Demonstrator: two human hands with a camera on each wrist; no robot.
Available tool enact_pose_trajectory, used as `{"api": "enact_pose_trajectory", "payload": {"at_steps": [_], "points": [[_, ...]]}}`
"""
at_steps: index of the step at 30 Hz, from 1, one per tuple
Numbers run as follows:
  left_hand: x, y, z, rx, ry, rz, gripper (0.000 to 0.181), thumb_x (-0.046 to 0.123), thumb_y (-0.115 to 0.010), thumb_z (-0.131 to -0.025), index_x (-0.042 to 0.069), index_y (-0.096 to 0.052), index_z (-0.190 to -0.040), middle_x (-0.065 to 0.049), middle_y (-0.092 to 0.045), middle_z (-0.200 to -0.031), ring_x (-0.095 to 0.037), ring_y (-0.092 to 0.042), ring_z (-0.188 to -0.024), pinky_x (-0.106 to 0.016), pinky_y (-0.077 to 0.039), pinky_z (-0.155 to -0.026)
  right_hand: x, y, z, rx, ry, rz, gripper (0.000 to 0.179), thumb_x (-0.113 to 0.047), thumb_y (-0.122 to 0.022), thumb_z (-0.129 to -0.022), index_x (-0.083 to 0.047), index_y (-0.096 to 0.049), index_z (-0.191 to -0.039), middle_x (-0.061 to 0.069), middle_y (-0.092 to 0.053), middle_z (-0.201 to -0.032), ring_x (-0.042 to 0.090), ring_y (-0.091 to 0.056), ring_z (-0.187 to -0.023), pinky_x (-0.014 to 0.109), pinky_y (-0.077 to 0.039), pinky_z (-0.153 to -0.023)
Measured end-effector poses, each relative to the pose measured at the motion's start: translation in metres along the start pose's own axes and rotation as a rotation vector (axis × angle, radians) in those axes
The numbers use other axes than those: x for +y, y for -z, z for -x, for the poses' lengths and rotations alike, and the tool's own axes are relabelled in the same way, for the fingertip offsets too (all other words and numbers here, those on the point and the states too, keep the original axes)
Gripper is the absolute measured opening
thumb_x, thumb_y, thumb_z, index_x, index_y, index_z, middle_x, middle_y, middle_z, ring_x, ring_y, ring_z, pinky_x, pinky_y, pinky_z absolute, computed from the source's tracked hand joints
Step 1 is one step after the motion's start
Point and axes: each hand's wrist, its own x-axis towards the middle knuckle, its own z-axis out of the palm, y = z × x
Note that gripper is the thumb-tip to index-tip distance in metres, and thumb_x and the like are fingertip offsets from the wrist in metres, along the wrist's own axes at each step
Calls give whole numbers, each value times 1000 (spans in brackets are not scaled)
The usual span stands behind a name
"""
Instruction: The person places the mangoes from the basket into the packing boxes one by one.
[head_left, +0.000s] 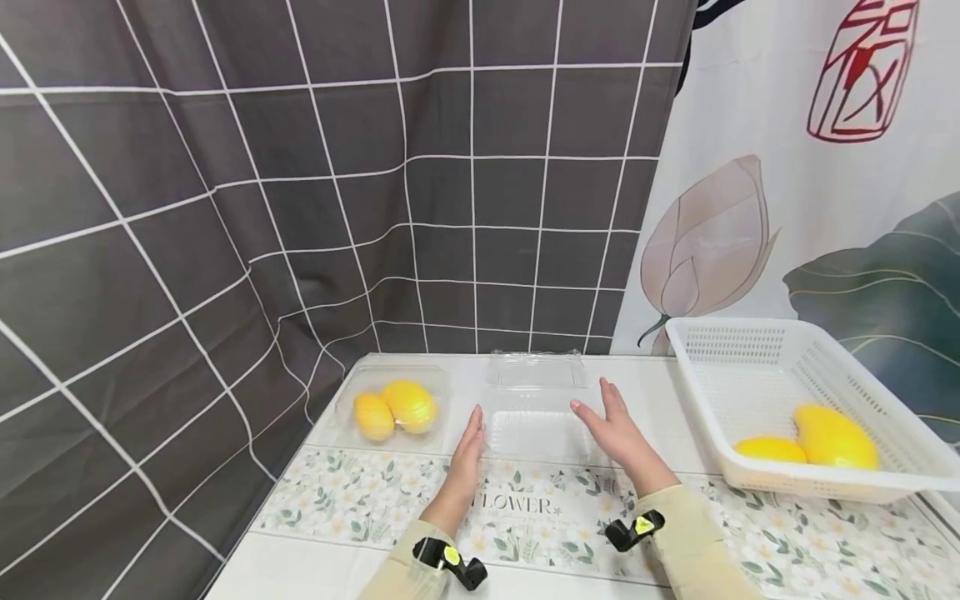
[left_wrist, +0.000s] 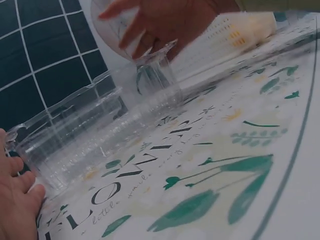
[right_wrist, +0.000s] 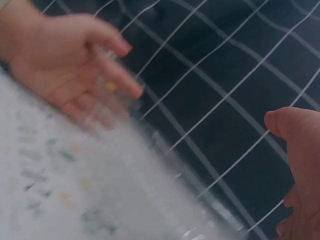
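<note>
Between my two hands an empty clear plastic clamshell box (head_left: 532,432) lies on the table with its lid (head_left: 536,369) folded back toward the wall. My left hand (head_left: 463,471) is at the box's left side, fingers straight and extended forward. On the other side, my right hand (head_left: 628,442) hovers by the right edge, thumb spread from straight fingers. Neither hand holds anything. From the left wrist, the box's see-through wall (left_wrist: 100,125) stands between the left fingers (left_wrist: 17,185) and the right hand (left_wrist: 170,25). The right wrist view is blurred.
A closed clear box (head_left: 442,387) holding two yellow mangoes (head_left: 408,406) sits at the left. At the right stands a white perforated basket (head_left: 742,358) with yellow mangoes (head_left: 836,437) inside. A dark checked curtain (head_left: 510,192) rises behind the table with its flowered cloth (head_left: 352,492).
</note>
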Motion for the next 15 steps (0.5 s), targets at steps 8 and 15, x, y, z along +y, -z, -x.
{"api": "enact_pose_trajectory", "payload": {"at_steps": [8, 15], "points": [[-1, 3, -7, -113, -46, 153, 60, 32, -17, -110, 16, 4, -164, -11, 5, -170, -35, 5, -155, -57, 2, -124, -50, 74, 14, 74, 214, -7, 85, -50, -47, -105, -19, 5, -164, 20, 5, -168, 49, 0, -152, 71, -5, -118], [-3, 4, -19, -124, -50, 311, 61, 39, -14, -109, 32, 20, -160, -14, 7, -169, -35, 10, -155, -62, 7, -121, -66, 151, 18, 120, 284, 70, 79, -47, -39, -107, -21, 10, -163, 20, 11, -167, 52, 7, -150, 76, 0, -115]]}}
